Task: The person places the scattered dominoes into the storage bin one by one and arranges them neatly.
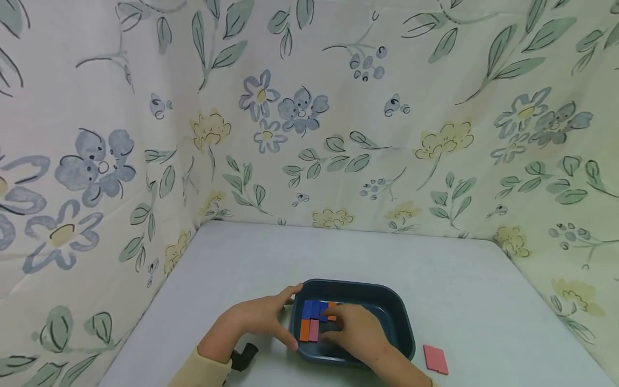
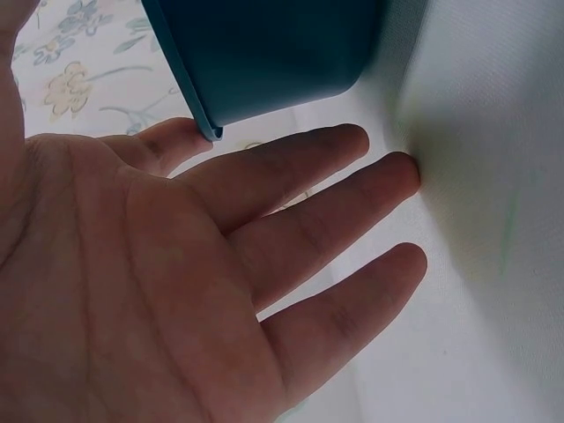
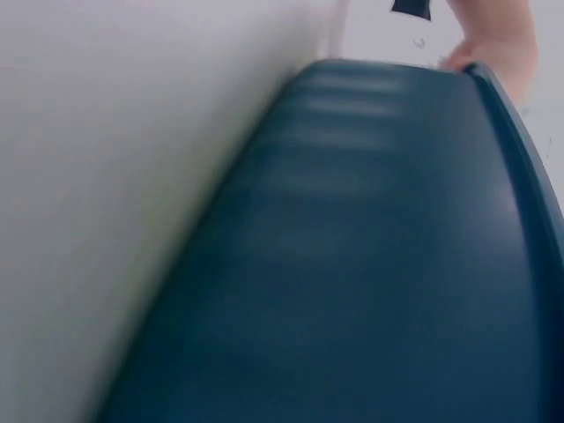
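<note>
In the head view a dark blue-green tray holds small rectangular tiles at its left end. Three blue tiles and an orange tile form the far row; nearer are another orange tile and a pink tile. My left hand steadies the tray's left side, thumb and forefinger spread along the rim; the left wrist view shows its other fingers extended beneath. My right hand reaches inside, fingertips at the blue and orange tiles, thumb apart. Its palm side is hidden.
Pink pieces lie on the white table right of the tray. A black device sits by the left wrist. Floral cloth walls the back and sides. In the right wrist view, the tray's outer wall fills most of the frame.
</note>
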Demonstrator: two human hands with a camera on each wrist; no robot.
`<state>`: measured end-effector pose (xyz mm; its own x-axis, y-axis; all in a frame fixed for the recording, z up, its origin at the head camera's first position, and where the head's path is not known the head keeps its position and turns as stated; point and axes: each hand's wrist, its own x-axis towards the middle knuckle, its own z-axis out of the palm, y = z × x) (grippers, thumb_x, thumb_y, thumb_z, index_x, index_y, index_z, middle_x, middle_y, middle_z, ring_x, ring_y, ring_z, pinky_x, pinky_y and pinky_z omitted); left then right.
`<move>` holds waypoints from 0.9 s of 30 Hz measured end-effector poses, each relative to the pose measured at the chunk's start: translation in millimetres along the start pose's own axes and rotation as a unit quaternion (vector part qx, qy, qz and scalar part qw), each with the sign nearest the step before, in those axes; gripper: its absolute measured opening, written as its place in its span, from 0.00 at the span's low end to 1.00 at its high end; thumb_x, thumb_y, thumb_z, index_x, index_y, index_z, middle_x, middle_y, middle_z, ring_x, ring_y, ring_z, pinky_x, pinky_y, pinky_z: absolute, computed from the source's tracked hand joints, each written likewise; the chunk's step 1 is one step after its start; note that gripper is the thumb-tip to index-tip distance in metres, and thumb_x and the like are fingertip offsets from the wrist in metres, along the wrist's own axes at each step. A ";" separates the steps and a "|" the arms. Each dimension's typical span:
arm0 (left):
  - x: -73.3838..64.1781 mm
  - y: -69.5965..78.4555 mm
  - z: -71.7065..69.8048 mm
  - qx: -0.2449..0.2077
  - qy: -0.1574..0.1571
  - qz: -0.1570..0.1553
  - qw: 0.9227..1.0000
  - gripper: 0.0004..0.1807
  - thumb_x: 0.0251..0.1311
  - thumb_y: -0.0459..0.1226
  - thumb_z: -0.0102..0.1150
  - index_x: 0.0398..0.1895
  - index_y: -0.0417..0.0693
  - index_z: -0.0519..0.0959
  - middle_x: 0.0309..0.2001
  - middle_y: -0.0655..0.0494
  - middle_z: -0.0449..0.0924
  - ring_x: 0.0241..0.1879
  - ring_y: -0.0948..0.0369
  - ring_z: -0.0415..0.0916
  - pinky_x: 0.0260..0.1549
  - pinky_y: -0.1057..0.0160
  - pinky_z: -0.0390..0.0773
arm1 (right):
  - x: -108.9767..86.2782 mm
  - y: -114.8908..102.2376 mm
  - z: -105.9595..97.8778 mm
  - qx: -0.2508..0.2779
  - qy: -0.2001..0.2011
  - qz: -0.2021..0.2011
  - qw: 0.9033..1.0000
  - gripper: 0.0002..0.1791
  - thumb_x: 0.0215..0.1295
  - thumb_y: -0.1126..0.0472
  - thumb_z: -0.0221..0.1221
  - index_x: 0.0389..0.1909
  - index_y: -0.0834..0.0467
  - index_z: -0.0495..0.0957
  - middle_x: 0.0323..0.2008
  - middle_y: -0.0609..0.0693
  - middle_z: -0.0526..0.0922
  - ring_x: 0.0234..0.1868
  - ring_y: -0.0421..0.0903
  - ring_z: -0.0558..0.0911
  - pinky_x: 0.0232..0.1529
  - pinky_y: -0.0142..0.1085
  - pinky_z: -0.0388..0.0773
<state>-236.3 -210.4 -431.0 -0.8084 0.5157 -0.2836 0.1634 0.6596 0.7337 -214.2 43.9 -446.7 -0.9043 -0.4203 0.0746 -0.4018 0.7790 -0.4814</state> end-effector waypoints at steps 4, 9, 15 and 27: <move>1.5 1.5 0.9 -0.003 0.000 -0.006 1.000 0.67 0.40 0.49 0.84 0.81 0.63 0.48 0.72 0.45 0.65 0.72 0.45 0.59 0.65 0.35 0.60 | -11.5 14.5 -10.6 -0.010 0.026 -0.009 1.000 0.21 0.57 0.45 0.72 0.49 0.49 0.87 0.19 0.37 0.67 0.20 0.35 0.65 0.20 0.31 0.60; 2.2 3.1 2.0 -0.002 0.003 -0.007 1.000 0.68 0.39 0.49 0.84 0.81 0.60 0.47 0.72 0.44 0.64 0.72 0.45 0.59 0.65 0.35 0.60 | -37.9 36.1 -29.6 -0.020 0.108 -0.005 0.994 0.14 0.58 0.49 0.72 0.46 0.44 0.87 0.20 0.35 0.64 0.21 0.32 0.64 0.21 0.29 0.62; 2.0 3.6 1.8 -0.007 0.000 -0.010 1.000 0.68 0.40 0.49 0.84 0.81 0.60 0.47 0.72 0.44 0.64 0.72 0.44 0.59 0.65 0.34 0.59 | -78.5 76.8 -56.9 0.083 0.147 0.049 0.984 0.16 0.61 0.52 0.70 0.50 0.46 0.85 0.22 0.40 0.66 0.20 0.35 0.64 0.20 0.30 0.66; 0.1 2.0 1.5 -0.014 0.004 -0.011 1.000 0.67 0.39 0.49 0.84 0.81 0.61 0.48 0.72 0.44 0.64 0.72 0.43 0.59 0.63 0.32 0.60 | -118.9 180.4 -74.9 0.186 -0.046 0.196 0.962 0.40 0.60 0.50 0.71 0.67 0.67 0.69 0.35 0.51 0.68 0.29 0.45 0.69 0.25 0.34 0.67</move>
<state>-235.2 -208.2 -430.5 -0.8157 0.4974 -0.2955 0.1294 0.6547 0.7448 -190.0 269.3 -477.0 -0.9521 -0.1807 -0.2466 0.0631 0.6731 -0.7368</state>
